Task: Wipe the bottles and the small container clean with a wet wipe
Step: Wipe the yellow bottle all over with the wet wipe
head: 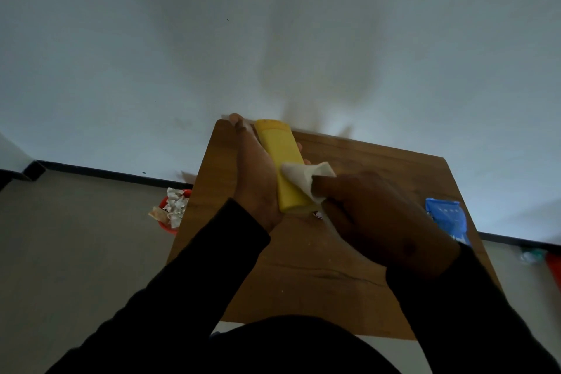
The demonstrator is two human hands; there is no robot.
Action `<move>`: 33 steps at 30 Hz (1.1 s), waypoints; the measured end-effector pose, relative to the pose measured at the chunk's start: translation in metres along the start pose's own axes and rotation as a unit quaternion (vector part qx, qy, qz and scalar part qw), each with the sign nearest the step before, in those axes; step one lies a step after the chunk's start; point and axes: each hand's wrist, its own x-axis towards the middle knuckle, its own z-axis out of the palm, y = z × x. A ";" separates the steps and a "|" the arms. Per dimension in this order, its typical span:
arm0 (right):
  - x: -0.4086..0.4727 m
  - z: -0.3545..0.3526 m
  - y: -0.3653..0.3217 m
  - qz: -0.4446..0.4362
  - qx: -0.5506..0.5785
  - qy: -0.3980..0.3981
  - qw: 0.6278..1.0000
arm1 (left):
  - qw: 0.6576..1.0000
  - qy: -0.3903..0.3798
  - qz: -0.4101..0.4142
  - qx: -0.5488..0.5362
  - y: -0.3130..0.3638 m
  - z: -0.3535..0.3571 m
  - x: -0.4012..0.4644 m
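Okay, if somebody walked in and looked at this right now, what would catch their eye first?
Likely the yellow bottle, held above the wooden table in the left hand while the right hand presses a white wet wipe against its side. Next, the blue wipes pack at the table's right edge, and the red bin of crumpled wipes on the floor to the left.

One yellow bottle (pixel 283 165). One white wipe (pixel 305 181). One blue wipe pack (pixel 446 218). One wooden table (pixel 318 267). One red bin (pixel 170 212) with crumpled wipes, count unclear. Two hands: left hand (pixel 258 179), right hand (pixel 379 218).
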 end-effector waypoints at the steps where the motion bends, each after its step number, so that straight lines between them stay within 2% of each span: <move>1: 0.003 -0.002 0.004 0.012 -0.005 0.016 1.000 | 1.000 -0.006 0.001 0.009 -0.001 0.000 -0.002; 3: 0.002 -0.006 0.010 0.018 -0.003 0.019 1.000 | 0.999 -0.026 0.002 0.022 -0.002 -0.002 -0.005; 7: -0.005 -0.008 0.004 -0.002 0.034 -0.022 0.999 | 0.997 -0.048 0.006 0.059 -0.004 0.000 -0.006; 11: 0.012 -0.004 0.014 0.016 0.009 0.126 0.992 | 0.988 -0.127 -0.003 0.083 -0.014 0.008 -0.012; 14: 0.012 -0.009 0.031 0.060 -0.022 0.157 0.985 | 0.981 -0.168 -0.018 0.093 -0.017 0.003 -0.010; 19: -0.005 -0.009 0.017 -0.003 0.034 0.085 0.996 | 0.985 -0.117 -0.003 0.125 -0.011 -0.001 -0.005; 21: 0.001 -0.007 0.018 -0.009 0.031 0.113 0.993 | 0.983 -0.092 0.027 0.156 -0.014 0.002 -0.007; 24: 0.005 -0.011 0.029 0.032 0.001 0.177 0.984 | 0.977 -0.089 0.072 0.182 -0.015 0.002 -0.011; 26: -0.003 -0.014 0.032 0.032 0.009 0.151 0.988 | 0.978 -0.094 0.076 0.171 -0.012 -0.002 -0.010; 29: -0.016 -0.014 0.022 -0.020 0.043 0.086 0.995 | 0.977 -0.085 0.069 0.184 -0.009 -0.006 -0.008; 31: -0.012 -0.013 0.021 -0.031 0.038 0.095 0.994 | 0.974 -0.098 0.057 0.197 -0.012 -0.005 -0.008; 33: -0.004 -0.013 0.027 -0.014 0.030 0.151 0.988 | 0.971 -0.121 0.042 0.203 -0.017 -0.003 -0.011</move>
